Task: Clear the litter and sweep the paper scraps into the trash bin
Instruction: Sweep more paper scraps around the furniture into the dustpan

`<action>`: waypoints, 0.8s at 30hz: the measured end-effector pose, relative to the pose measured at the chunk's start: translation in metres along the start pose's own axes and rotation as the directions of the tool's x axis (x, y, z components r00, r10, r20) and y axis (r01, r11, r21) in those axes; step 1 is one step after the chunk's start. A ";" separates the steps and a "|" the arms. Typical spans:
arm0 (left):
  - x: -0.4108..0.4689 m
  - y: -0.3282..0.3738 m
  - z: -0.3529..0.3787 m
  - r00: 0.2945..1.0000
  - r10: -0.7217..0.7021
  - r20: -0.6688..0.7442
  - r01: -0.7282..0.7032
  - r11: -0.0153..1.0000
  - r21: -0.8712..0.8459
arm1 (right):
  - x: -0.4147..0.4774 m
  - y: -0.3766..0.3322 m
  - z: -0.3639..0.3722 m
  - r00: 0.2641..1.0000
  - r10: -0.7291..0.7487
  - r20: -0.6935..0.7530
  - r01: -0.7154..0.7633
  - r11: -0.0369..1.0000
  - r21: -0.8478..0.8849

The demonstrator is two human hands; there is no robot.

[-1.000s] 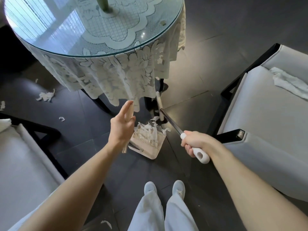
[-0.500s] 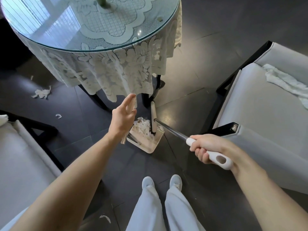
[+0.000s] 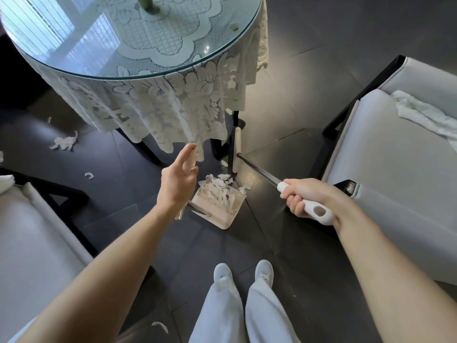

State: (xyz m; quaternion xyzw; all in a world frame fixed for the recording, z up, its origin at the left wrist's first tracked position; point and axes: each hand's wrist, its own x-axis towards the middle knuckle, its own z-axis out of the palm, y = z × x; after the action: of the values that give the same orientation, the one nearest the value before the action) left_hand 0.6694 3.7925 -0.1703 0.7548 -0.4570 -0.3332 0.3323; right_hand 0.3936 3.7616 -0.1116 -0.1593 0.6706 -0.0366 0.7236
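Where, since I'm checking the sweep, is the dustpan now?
The dustpan sits on the floor mid-frame in the head view, just right of the left hand, with the broom head just beyond it.

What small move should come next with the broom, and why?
Probably draw the broom toward the dustpan: scraps lie at its mouth, not yet inside, and the right hand grips the broom.
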 end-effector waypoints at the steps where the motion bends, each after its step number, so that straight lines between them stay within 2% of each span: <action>1: 0.002 -0.001 0.000 1.000 -0.004 -0.015 0.004 1.000 0.002 | 0.006 -0.002 0.007 1.000 -0.002 -0.015 0.002 1.000 -0.011; 9: 0.030 0.010 0.003 1.000 -0.020 0.011 0.020 1.000 -0.021 | 0.017 0.019 0.038 0.977 0.204 0.069 -0.198 0.976 -0.087; 14: 0.026 0.010 0.003 1.000 -0.024 0.009 0.024 0.999 -0.041 | -0.017 0.013 0.013 0.984 0.162 0.077 -0.160 0.987 -0.022; 18: 0.020 0.010 0.003 1.000 -0.015 0.026 0.016 0.998 -0.053 | -0.037 0.006 -0.003 0.990 0.126 0.065 -0.121 0.990 -0.069; 24: 0.008 0.013 0.007 0.996 0.015 0.092 -0.012 0.999 -0.034 | -0.039 0.014 -0.020 0.997 0.072 0.011 -0.071 0.996 -0.048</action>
State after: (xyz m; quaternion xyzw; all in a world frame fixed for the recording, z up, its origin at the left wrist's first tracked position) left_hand 0.6607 3.7789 -0.1651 0.7299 -0.4712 -0.3730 0.3258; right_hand 0.3674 3.7816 -0.0787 -0.1524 0.6718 0.0063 0.7249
